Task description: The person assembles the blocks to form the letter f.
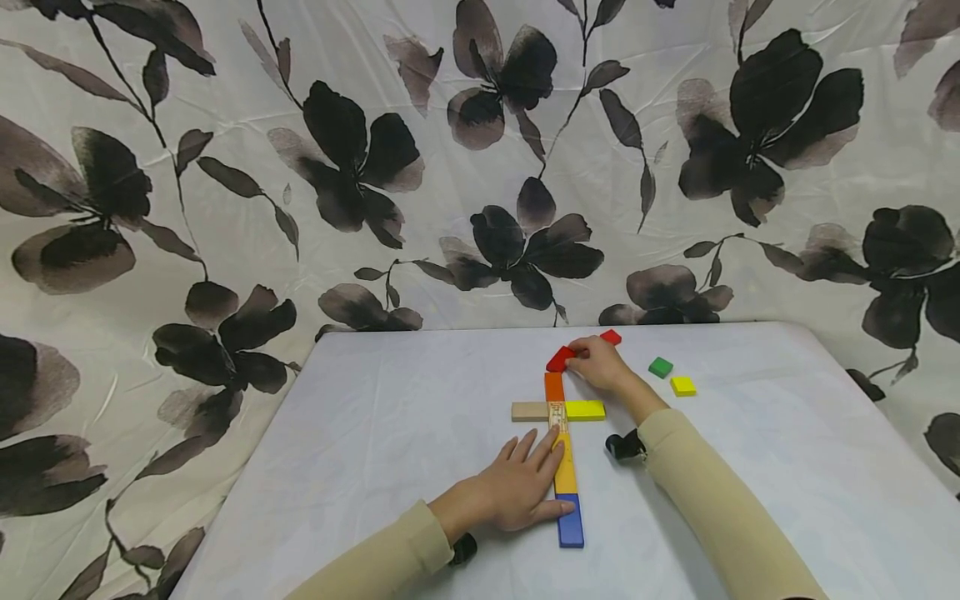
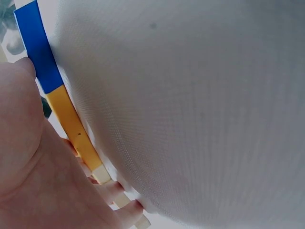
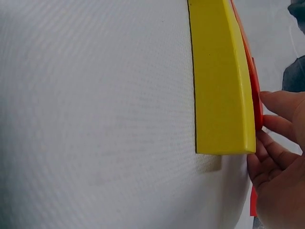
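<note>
A column of flat coloured blocks lies on the white table. From near to far it runs blue block (image 1: 571, 523), yellow-orange block (image 1: 565, 475), a pale printed block (image 1: 557, 415), orange block (image 1: 553, 387) and red block (image 1: 558, 360). My left hand (image 1: 517, 483) lies spread beside the column, its fingertips reaching the pale and yellow-orange blocks and its thumb over the blue one. With thumb and fingertips, my right hand (image 1: 598, 364) pinches the red block's right end. The right wrist view shows those fingertips against the red block (image 3: 256, 95), partly hidden behind a yellow block (image 3: 219, 86).
A beige block (image 1: 529, 412) and a yellow block (image 1: 585, 410) stick out either side of the pale one. Another red piece (image 1: 611, 337) lies beyond my right hand. Green (image 1: 660, 367) and yellow (image 1: 683, 386) pieces lie to the right. A flowered cloth (image 1: 510, 167) hangs behind.
</note>
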A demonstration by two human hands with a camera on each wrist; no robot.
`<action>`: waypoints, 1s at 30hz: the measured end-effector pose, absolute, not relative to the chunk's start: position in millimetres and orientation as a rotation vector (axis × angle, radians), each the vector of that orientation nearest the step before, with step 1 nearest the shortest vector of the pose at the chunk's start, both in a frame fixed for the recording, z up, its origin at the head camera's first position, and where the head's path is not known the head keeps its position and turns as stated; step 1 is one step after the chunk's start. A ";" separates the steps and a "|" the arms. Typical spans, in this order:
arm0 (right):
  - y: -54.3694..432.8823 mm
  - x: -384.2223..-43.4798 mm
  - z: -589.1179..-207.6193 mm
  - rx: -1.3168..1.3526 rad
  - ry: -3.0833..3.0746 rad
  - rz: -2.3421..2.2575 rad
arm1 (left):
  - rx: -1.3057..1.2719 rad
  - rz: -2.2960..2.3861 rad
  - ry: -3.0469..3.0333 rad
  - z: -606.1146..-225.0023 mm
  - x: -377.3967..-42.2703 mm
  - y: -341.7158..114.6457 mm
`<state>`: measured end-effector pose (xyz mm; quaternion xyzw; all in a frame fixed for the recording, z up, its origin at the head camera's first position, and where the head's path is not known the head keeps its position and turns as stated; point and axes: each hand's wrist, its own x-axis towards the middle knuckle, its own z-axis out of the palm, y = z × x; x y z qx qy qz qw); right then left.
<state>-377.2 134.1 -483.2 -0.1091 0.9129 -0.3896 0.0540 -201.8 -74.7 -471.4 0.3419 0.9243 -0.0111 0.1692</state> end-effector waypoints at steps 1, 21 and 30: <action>133.9 -377.0 -482.7 -0.333 2.775 -1.182 | 0.971 -0.031 2.628 -471.3 -201.9 -74.6; 136.9 -376.9 -483.8 -0.347 2.772 -1.179 | 0.964 -0.021 2.624 -469.5 -200.5 -73.3; 163.9 -380.5 -463.5 -0.404 2.870 -1.131 | 0.955 -0.018 2.613 -468.1 -199.8 -74.0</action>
